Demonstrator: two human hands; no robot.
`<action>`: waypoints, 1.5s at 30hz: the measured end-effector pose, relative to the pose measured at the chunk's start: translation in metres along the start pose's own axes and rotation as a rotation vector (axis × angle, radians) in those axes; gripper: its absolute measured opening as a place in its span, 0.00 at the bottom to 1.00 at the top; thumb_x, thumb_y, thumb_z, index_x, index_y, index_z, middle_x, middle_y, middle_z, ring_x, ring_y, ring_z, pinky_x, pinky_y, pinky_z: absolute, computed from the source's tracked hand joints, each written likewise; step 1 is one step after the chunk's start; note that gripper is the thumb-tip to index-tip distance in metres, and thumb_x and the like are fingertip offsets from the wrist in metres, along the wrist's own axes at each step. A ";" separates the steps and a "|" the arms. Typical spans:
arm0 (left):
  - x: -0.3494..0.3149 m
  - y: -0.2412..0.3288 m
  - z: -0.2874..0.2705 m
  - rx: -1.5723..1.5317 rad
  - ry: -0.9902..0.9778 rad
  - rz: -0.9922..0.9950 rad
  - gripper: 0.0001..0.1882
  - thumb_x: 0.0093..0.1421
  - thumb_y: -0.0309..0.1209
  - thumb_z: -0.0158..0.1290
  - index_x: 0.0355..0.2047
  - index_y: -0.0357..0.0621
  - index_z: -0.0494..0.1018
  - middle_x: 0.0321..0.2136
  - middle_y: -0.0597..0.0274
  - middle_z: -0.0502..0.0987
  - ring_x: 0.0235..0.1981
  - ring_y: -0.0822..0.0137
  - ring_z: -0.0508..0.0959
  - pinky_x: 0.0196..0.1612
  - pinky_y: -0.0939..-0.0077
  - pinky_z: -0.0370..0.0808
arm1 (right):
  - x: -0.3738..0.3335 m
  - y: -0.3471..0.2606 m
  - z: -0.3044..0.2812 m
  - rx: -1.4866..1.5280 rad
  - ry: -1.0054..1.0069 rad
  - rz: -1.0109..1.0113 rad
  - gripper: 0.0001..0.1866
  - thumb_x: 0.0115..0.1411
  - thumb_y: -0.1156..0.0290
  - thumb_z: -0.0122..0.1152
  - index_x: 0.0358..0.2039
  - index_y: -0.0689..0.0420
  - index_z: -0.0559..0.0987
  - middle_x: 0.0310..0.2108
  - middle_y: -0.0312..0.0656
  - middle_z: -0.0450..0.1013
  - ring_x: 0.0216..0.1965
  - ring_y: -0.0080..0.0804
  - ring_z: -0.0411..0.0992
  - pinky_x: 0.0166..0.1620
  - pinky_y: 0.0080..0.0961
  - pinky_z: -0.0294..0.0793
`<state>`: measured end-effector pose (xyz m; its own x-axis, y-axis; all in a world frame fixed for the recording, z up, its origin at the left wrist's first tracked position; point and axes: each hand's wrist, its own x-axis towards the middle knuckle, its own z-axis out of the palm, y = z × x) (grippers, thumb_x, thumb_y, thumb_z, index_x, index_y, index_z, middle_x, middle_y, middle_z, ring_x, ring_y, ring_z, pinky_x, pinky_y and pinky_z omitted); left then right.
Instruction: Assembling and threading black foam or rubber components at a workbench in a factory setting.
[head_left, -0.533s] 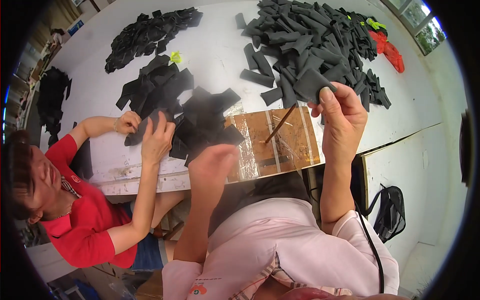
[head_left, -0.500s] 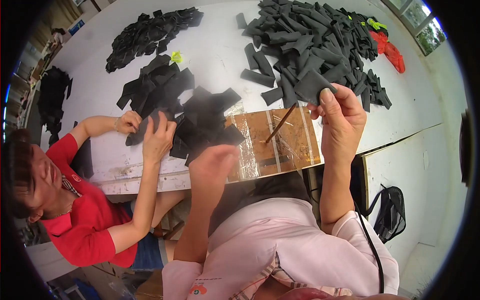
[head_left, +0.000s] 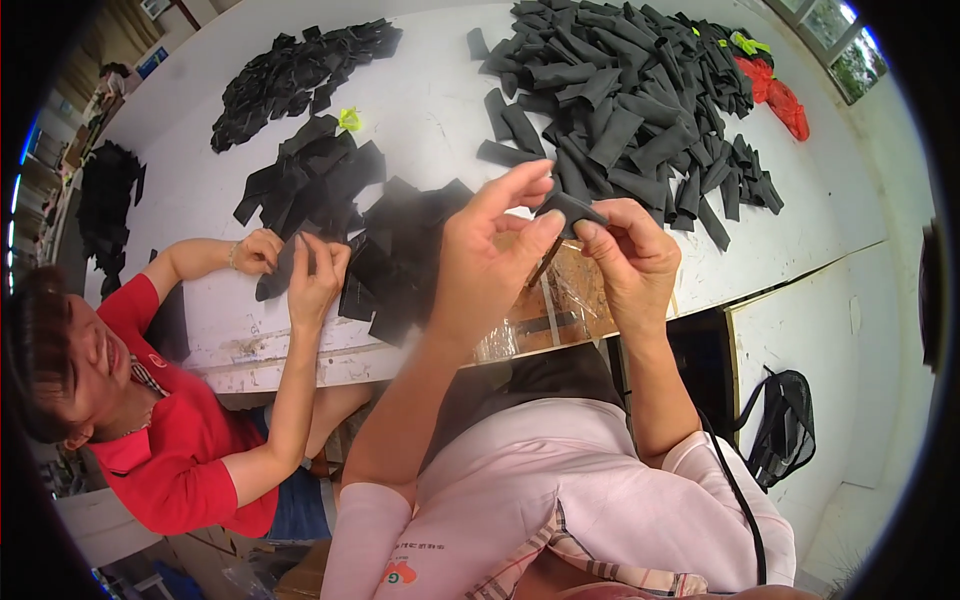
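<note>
In front of me, both hands are on a small dark grey fabric piece (head_left: pixel 572 208). My right hand (head_left: pixel 638 262) pinches its right end between thumb and fingers. My left hand (head_left: pixel 490 255) has its thumb against the left end, with the fingertips raised behind it. Just below the fabric, a thin brown stick (head_left: pixel 541 268) slants up from a brown board (head_left: pixel 572 300) covered in clear tape. The stick's upper end is hidden behind the fabric and my hands. Flat black fabric pieces (head_left: pixel 400 240) lie beside my left hand.
A large heap of dark rolled fabric pieces (head_left: pixel 620 100) spreads beyond my right hand. More black pieces lie in piles (head_left: pixel 290 85) at the far left. At my left, a person in red (head_left: pixel 190 450) handles a dark piece. A red plastic bag (head_left: pixel 785 108) sits far right.
My right hand has brought the fabric piece left and down, nearer the stick. My left hand has risen from the table's near edge to meet it.
</note>
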<state>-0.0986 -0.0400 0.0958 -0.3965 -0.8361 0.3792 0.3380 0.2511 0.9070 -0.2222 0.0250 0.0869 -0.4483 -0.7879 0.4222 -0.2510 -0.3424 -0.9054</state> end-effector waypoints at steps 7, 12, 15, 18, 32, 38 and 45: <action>0.005 -0.007 0.001 -0.236 -0.121 -0.135 0.08 0.54 0.23 0.49 0.34 0.33 0.71 0.33 0.56 0.74 0.32 0.73 0.73 0.39 0.82 0.69 | 0.004 -0.007 0.002 -0.183 -0.024 -0.168 0.05 0.46 0.78 0.60 0.25 0.62 0.74 0.22 0.38 0.70 0.21 0.23 0.67 0.24 0.16 0.66; 0.000 -0.018 -0.004 -0.375 -0.035 -0.178 0.07 0.54 0.23 0.48 0.33 0.33 0.71 0.32 0.53 0.74 0.32 0.68 0.75 0.39 0.76 0.71 | 0.006 -0.009 0.004 -0.277 -0.067 -0.175 0.05 0.45 0.78 0.60 0.24 0.61 0.73 0.21 0.38 0.69 0.19 0.25 0.67 0.22 0.17 0.66; -0.006 -0.024 -0.004 -0.519 0.039 -0.258 0.07 0.55 0.24 0.48 0.32 0.33 0.71 0.31 0.55 0.74 0.32 0.68 0.74 0.38 0.75 0.72 | 0.008 -0.012 0.008 -0.330 -0.075 -0.206 0.05 0.44 0.79 0.60 0.23 0.61 0.73 0.20 0.38 0.68 0.20 0.25 0.68 0.22 0.18 0.66; -0.010 -0.028 -0.003 -0.640 0.082 -0.270 0.07 0.55 0.25 0.48 0.32 0.33 0.71 0.30 0.57 0.74 0.32 0.69 0.74 0.37 0.76 0.73 | 0.007 -0.012 0.008 -0.324 -0.065 -0.230 0.05 0.44 0.80 0.60 0.23 0.61 0.73 0.20 0.39 0.68 0.20 0.26 0.68 0.21 0.19 0.66; -0.009 -0.028 -0.006 -0.548 0.119 -0.230 0.07 0.54 0.22 0.48 0.33 0.34 0.72 0.29 0.58 0.74 0.31 0.71 0.73 0.37 0.77 0.71 | 0.009 -0.004 0.008 -0.409 -0.057 -0.357 0.06 0.44 0.82 0.58 0.25 0.62 0.73 0.22 0.41 0.68 0.20 0.30 0.67 0.23 0.21 0.66; -0.002 0.017 -0.008 -0.227 0.296 -0.009 0.07 0.53 0.23 0.50 0.32 0.38 0.74 0.19 0.72 0.70 0.20 0.83 0.69 0.23 0.91 0.64 | -0.002 -0.028 0.011 -0.369 0.047 -0.344 0.09 0.49 0.83 0.53 0.34 0.65 0.72 0.32 0.44 0.67 0.28 0.25 0.66 0.31 0.16 0.66; -0.033 0.025 -0.153 0.158 0.870 -0.047 0.08 0.52 0.30 0.50 0.31 0.38 0.71 0.20 0.67 0.69 0.14 0.79 0.65 0.17 0.88 0.61 | -0.013 -0.039 0.013 -0.112 -0.063 -0.329 0.07 0.54 0.79 0.47 0.32 0.68 0.71 0.29 0.47 0.66 0.23 0.25 0.63 0.28 0.17 0.62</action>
<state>0.0534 -0.0809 0.0776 0.4048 -0.9058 0.1254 0.1903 0.2176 0.9573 -0.1952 0.0414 0.1165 -0.2745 -0.6758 0.6841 -0.4671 -0.5281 -0.7092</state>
